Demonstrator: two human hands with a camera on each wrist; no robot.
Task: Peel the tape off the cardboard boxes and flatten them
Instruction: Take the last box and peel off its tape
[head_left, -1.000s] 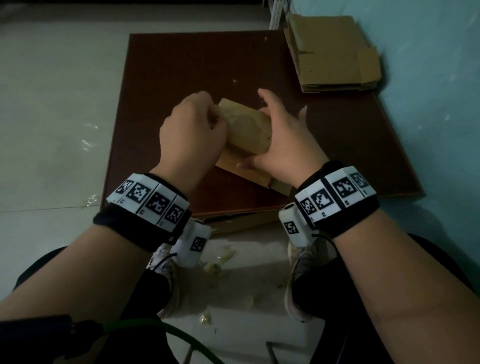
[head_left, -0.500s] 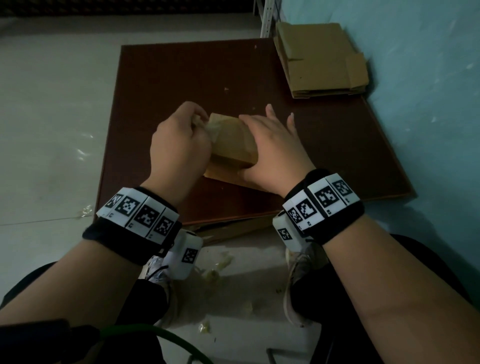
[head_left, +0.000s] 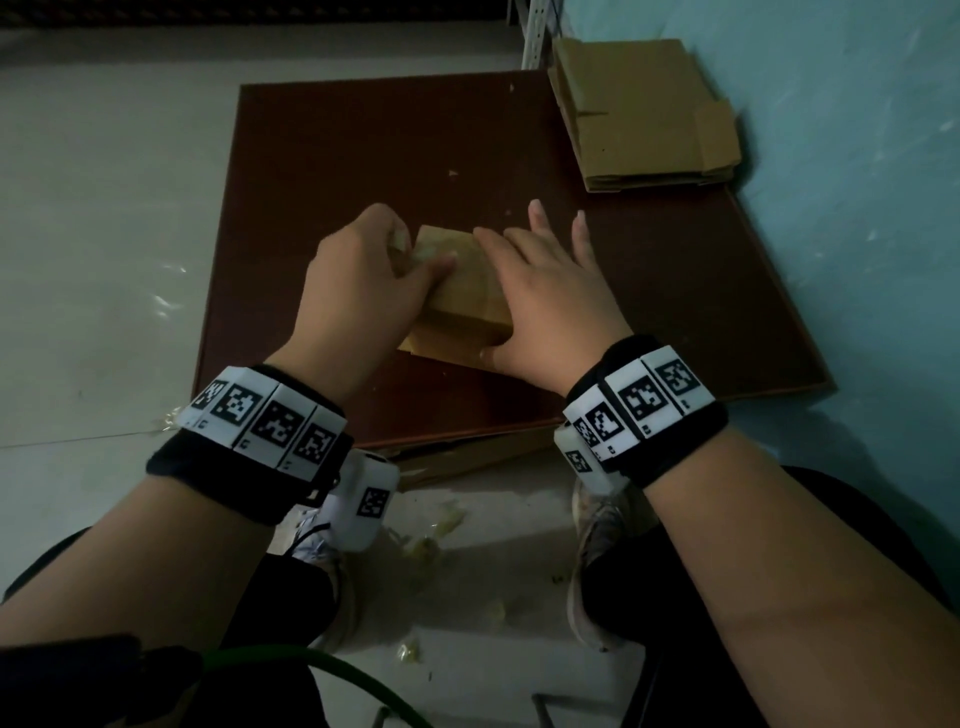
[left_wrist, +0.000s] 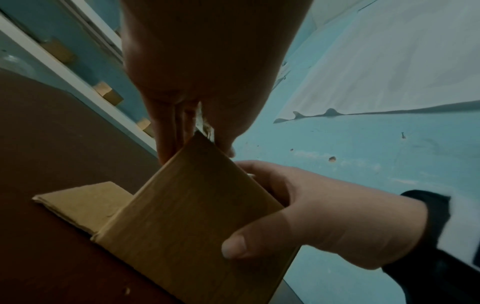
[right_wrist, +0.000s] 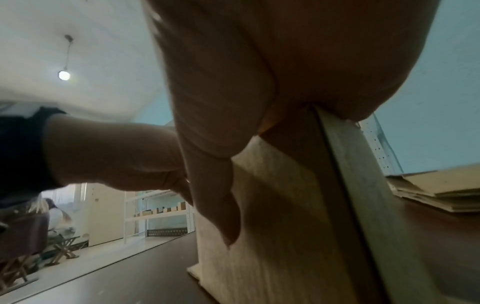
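A small cardboard box (head_left: 462, 291) stands on a dark brown board (head_left: 363, 145), with one flap (left_wrist: 83, 199) lying flat on the board. My left hand (head_left: 384, 265) is curled at the box's far left corner and pinches a pale strip of tape (head_left: 421, 252) there; in the left wrist view the tape (left_wrist: 205, 123) shows between thumb and fingers. My right hand (head_left: 550, 301) lies over the box's top and right side. Its thumb (left_wrist: 233, 246) presses the near face while the fingers reach past the far edge, so it grips the box (right_wrist: 272, 205).
A stack of flattened cardboard (head_left: 644, 114) lies at the board's far right corner against the teal wall (head_left: 857, 208). Crumpled tape scraps (head_left: 441, 525) litter the floor by my shoes. A green hose (head_left: 337, 670) curves near my left knee.
The box has come down from a tilt to stand on the board. My right hand has slid further over its top, fingers straighter. My left hand stays at the far left corner.
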